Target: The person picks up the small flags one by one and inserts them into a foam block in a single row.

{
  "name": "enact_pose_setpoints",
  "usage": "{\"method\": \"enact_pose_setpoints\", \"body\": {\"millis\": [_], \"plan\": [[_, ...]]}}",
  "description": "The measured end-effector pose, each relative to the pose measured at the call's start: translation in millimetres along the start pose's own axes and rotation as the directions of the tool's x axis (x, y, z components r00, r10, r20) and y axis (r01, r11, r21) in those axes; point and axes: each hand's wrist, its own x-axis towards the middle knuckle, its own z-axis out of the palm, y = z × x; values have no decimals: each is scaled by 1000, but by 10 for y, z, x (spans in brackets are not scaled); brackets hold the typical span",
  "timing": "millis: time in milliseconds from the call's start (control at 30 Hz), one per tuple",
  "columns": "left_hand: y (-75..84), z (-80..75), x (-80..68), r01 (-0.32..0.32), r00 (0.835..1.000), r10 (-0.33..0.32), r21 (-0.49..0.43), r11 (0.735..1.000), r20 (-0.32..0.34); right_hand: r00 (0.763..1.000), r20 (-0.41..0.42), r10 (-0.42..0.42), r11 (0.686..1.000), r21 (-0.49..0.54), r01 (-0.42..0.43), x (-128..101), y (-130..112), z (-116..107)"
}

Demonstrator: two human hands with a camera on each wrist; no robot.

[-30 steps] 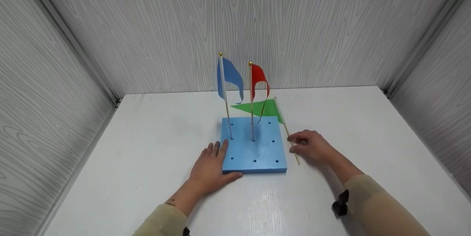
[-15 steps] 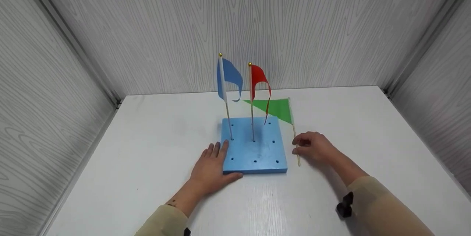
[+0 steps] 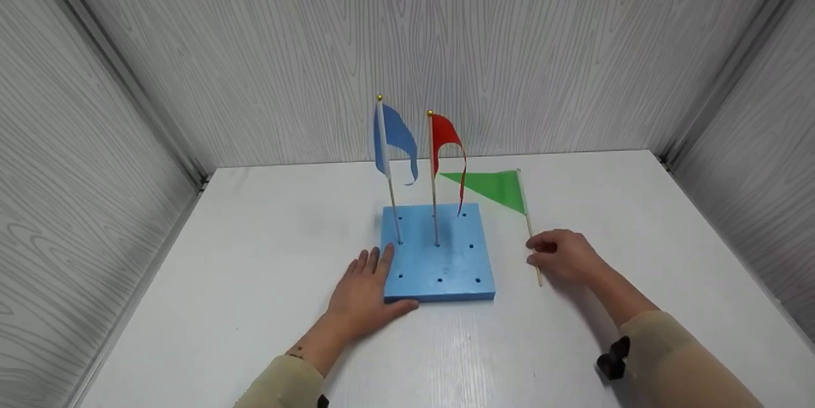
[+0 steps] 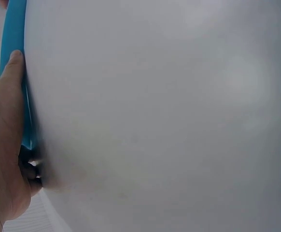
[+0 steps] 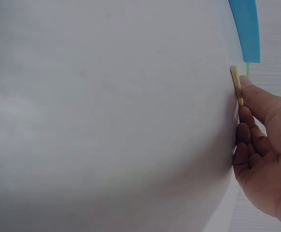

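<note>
My left hand [image 3: 361,303] lies with straight fingers at the near left corner of a blue board [image 3: 414,268] with holes. Its thumb rests along the board's front edge, also seen in the left wrist view beside the blue edge [image 4: 15,29]. My right hand [image 3: 563,258] pinches the thin wooden stick of a green pennant flag [image 3: 503,188], low over the table to the right of the board. In the right wrist view the stick's end [image 5: 235,79] pokes out between thumb and fingers. A blue flag [image 3: 398,131] and a red flag [image 3: 446,131] stand upright in the board's middle row.
The white table [image 3: 286,223] is bounded by a wood-grain back wall [image 3: 286,58] and side walls. The green flag's tip passes behind the red flag's hanging tail. A black device [image 3: 614,360] sits at the right sleeve.
My right hand has shifted to the right, drawing the green flag away from the board, its stick turning a little on the way. The left hand and the board keep their place.
</note>
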Motion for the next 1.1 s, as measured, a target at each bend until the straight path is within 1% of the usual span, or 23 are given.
{"method": "enact_pose_setpoints", "body": {"millis": [200, 400, 467, 700, 900, 1100], "plan": [[-9, 2, -8, -2, 1000, 2, -3, 1000, 1, 999, -10, 51, 998, -23, -51, -30, 52, -98], [-8, 4, -13, 2, 1000, -2, -12, 1000, 3, 996, -50, 78, 997, -18, -79, -54, 93, -138], [-6, 3, -12, 5, 1000, -5, -13, 1000, 5, 995, -67, 80, 997, -13, -81, -60, 101, -142], [-9, -7, -15, -3, 1000, 3, 1, 1000, -2, 994, -108, 35, 999, -23, -38, -43, 148, -143], [-12, -16, -26, -8, 1000, 8, -3, 1000, -5, 991, -121, 56, 998, -10, -58, -54, 118, -137], [-3, -26, -34, -4, 1000, 4, -1, 1000, -3, 990, -129, 57, 998, -24, -61, -64, 80, -133]]}}
